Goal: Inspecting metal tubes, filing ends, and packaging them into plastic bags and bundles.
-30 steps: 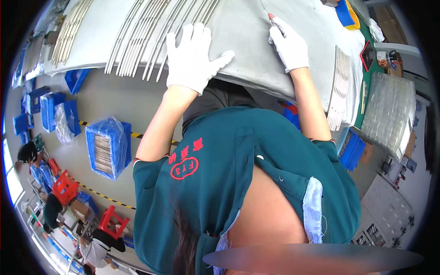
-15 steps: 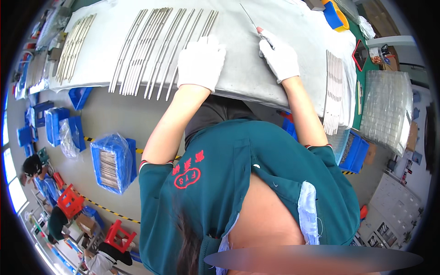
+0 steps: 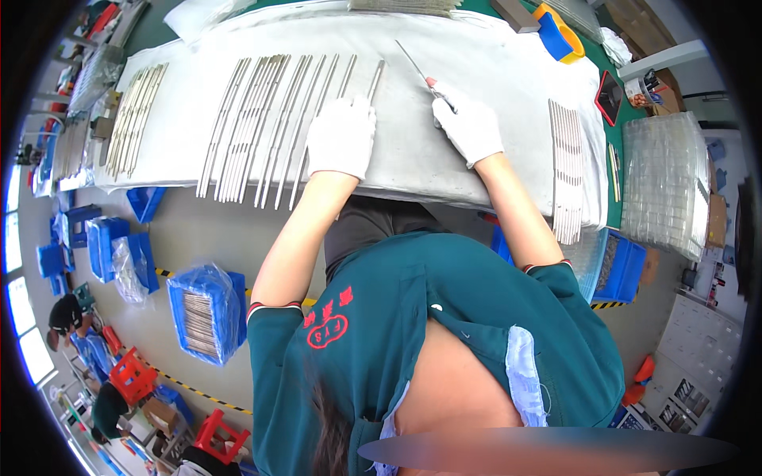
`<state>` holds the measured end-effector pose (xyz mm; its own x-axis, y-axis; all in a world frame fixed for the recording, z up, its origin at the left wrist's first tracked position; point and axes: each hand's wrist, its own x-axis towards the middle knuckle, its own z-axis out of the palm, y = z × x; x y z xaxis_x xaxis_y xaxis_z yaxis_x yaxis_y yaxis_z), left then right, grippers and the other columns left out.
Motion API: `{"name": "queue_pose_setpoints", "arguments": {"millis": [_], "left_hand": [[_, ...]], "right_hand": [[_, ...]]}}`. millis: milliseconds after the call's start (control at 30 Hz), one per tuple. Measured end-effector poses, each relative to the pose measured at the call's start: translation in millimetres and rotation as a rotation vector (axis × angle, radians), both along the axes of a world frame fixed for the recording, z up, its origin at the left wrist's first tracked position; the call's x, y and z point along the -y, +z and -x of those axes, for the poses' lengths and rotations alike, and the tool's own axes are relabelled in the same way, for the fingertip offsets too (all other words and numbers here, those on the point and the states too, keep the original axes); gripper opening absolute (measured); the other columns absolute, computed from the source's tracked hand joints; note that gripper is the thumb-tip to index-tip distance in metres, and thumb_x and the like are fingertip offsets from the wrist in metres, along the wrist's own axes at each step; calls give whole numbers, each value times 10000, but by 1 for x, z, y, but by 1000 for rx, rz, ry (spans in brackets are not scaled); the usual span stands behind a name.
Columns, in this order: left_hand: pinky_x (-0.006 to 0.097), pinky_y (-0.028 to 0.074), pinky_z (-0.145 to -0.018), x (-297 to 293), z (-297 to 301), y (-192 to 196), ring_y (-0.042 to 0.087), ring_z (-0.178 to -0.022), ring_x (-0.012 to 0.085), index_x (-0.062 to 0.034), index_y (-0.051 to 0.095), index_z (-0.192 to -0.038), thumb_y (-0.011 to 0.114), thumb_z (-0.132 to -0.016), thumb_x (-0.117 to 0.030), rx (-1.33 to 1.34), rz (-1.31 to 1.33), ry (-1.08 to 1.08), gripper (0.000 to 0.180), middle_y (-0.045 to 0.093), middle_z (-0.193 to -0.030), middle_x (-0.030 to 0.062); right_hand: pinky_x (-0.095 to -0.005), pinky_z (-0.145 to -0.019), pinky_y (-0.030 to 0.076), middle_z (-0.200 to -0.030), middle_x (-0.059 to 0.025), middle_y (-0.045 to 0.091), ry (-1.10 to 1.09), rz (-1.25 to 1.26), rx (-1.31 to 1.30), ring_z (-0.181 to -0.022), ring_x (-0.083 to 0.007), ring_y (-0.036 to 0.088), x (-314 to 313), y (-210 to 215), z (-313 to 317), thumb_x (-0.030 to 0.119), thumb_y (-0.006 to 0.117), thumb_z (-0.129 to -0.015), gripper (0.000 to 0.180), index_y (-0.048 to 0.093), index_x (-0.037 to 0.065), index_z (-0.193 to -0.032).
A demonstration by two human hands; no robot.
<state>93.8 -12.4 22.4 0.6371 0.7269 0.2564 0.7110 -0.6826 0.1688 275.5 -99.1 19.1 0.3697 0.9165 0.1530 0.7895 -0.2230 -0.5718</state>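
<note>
My left hand [image 3: 341, 141], in a white glove, lies over slim metal rods with its fingers stretched forward. One rod [image 3: 376, 78] shows beyond its fingertips, a little apart from a neighbouring rod [image 3: 347, 73]; their near parts are hidden under the glove. More silvery rods [image 3: 258, 119] lie side by side to its left. My right hand [image 3: 470, 127], also gloved, is closed around a thin, straight metal tool [image 3: 411, 59] with a small reddish part near the fingers. The tool points away and to the left, over bare cloth; its exact kind cannot be made out.
White cloth [image 3: 429, 170] covers the table. Rods lie in groups at the far left [image 3: 136, 119] and right [image 3: 565, 166]. A yellow-and-blue tape dispenser [image 3: 558, 36] and a red-edged device [image 3: 609, 99] stand at the back right. Blue bins [image 3: 208, 313] are on the floor at left.
The rods beyond my left fingertips, bunched before, are now spread apart. Both hands sit lower and slightly left in view, and the whole table has shifted down as the view tilted.
</note>
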Motion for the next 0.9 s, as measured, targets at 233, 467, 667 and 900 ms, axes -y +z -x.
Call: {"name": "queue_pose_setpoints", "arguments": {"millis": [233,467,667,900], "left_hand": [[390,488,-680,0,-20,1,603,-789,289,-62,563,-853,465,-828,-184,-105,139,127,158,590,-826,144],[332,461,-591,34,18,-3,577,-639,226,-56,561,-935,464,-852,-176,533,746,170,175,576,-743,109],[168,218,-367,75,63,26,268,-396,8,-37,578,-923,407,-931,-393,724,1671,203,395,457,-579,-40],[192,201,-300,91,57,18,268,-337,33,-35,567,-908,417,-927,-396,751,1785,285,391,445,-531,-25]], "right_hand": [[-363,-707,472,-880,-98,636,-31,28,-124,-767,-291,603,1,4,4,319,453,-826,351,563,244,-1151],[-295,-653,455,-702,-80,606,-148,18,-517,-634,-184,583,6,8,4,243,472,-829,402,519,201,-1226],[-288,-653,453,-721,-84,618,-20,25,-400,-617,-184,573,43,27,4,221,478,-831,412,506,206,-1242],[-345,-660,481,-838,-92,644,147,205,28,-696,-282,598,83,51,12,258,468,-844,355,536,263,-1192]]}}
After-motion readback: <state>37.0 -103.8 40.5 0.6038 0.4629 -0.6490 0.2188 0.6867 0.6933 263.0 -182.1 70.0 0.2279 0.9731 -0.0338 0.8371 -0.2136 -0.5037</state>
